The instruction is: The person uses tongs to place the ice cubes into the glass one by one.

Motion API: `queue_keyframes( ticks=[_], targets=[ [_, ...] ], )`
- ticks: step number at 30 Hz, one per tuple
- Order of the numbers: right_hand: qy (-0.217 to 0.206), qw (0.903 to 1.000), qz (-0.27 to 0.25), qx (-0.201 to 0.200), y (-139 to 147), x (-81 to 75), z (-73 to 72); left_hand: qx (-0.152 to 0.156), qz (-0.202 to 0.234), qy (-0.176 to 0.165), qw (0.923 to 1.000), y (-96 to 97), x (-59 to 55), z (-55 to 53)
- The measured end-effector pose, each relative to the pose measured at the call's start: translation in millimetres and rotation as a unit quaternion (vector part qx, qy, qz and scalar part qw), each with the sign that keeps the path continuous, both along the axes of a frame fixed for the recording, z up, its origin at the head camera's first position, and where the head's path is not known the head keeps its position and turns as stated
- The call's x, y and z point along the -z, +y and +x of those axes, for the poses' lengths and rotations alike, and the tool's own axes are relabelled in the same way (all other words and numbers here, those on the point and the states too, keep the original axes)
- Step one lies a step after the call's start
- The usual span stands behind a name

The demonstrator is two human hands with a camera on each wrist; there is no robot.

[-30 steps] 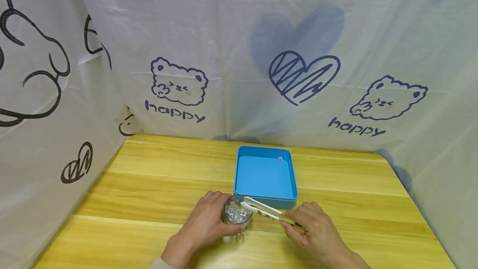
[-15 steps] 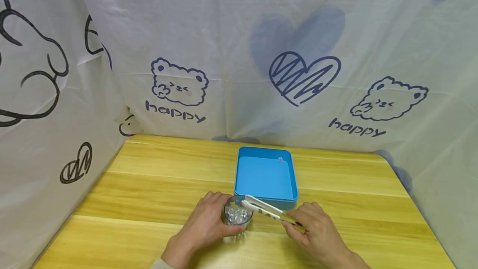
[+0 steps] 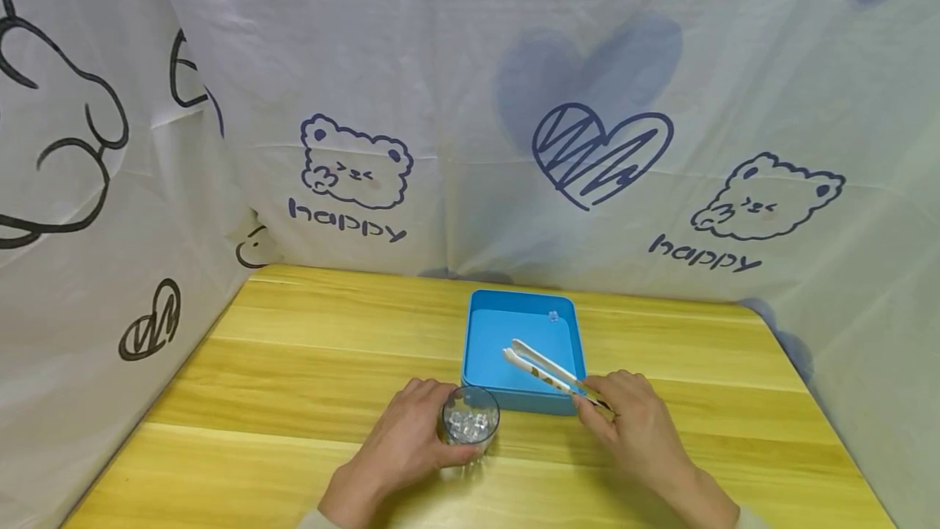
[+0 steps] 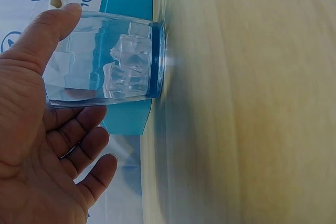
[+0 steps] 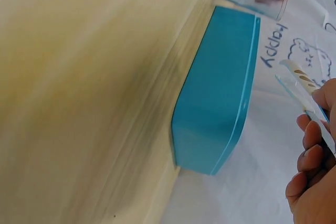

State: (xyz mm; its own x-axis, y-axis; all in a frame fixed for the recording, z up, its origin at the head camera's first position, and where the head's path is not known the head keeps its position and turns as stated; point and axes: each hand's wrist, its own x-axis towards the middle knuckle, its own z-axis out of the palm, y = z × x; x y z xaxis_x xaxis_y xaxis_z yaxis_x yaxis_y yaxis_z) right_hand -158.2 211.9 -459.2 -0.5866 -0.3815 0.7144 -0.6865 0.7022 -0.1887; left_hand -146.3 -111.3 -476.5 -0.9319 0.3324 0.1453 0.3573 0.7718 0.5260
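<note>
My left hand (image 3: 404, 439) holds a clear glass (image 4: 79, 61) upright on the table, thumb on one side and fingers on the other. Several clear ice-like cubes (image 4: 128, 59) lie at the bottom of the glass. My right hand (image 3: 639, 427) grips white tongs (image 3: 543, 367) with gold-brown marks; their tips point left, over the blue box (image 3: 525, 398). In the right wrist view the tong arms stand slightly apart, with no cube showing between them. One small clear piece (image 3: 554, 317) lies inside the box near its far right corner.
The box stands just beyond the glass on the wood-grain table (image 3: 330, 333). A pale cloth (image 3: 470, 251) with bear and heart drawings hangs behind the table and along its left side.
My right hand has moved the tongs away from the glass rim, up and to the right, over the box. My left hand stays on the glass.
</note>
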Motion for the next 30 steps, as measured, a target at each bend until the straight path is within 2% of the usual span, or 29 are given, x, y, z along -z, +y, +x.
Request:
queue_keyframes(
  ticks=[7,12,19,23,30],
  targets=[
    [-0.018,0.9983,0.019,0.051,3.0,0.7,-11.2,0.002,0.0,-0.005,1.0,-0.2,0.2,0.4],
    [-0.03,0.9966,0.027,0.072,5.3,5.0,-18.6,0.004,0.0,-0.002,1.0,-0.6,-0.2,1.0],
    [-0.068,0.9912,0.03,0.109,6.0,6.9,-29.3,0.003,-0.002,-0.002,1.0,-0.9,-0.5,0.9],
    [-0.085,0.9837,0.043,0.152,4.8,3.0,-36.6,0.003,-0.003,-0.003,1.0,-0.9,-1.3,0.9],
    [-0.127,0.9639,0.095,0.214,-3.2,-12.2,-48.6,0.002,-0.003,-0.005,1.0,-0.4,-2.5,1.2]
  ],
)
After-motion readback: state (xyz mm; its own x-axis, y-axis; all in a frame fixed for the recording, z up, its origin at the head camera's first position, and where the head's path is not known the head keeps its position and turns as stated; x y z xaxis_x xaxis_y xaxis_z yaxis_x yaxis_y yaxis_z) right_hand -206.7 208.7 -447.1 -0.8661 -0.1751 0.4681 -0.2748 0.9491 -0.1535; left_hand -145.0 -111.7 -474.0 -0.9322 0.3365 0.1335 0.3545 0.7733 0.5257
